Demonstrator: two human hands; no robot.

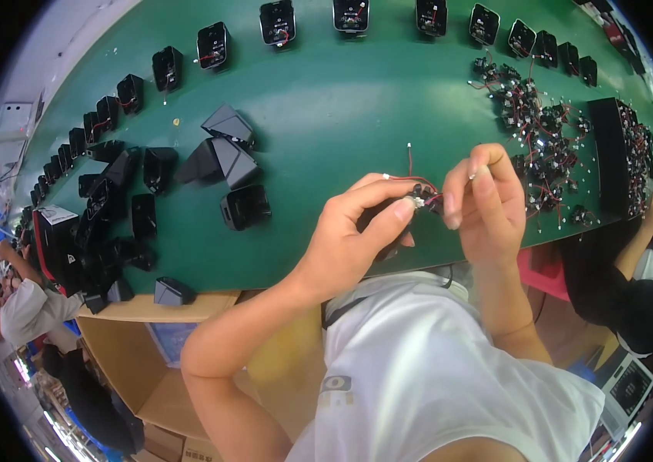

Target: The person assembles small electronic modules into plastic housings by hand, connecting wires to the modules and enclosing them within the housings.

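My left hand [361, 223] is closed around a black plastic housing, mostly hidden behind the fingers. Its thumb presses beside a small black module [421, 192] with a pale connector. From the module a thin red wire [411, 163] rises to a white plug, and more red and black wire runs toward my right hand [489, 200]. That hand is raised just right of the module, thumb and forefinger pinched together. A tiny pale bit shows at its fingertips, too small to name.
Black housings [277, 23] stand in an arc along the green table [326, 100]. More housings [158, 169] are heaped at left. Wired modules [542, 127] lie piled at right beside a black box [609, 158]. Co-workers sit at both sides; a cardboard box [115, 346] stands below the table edge.
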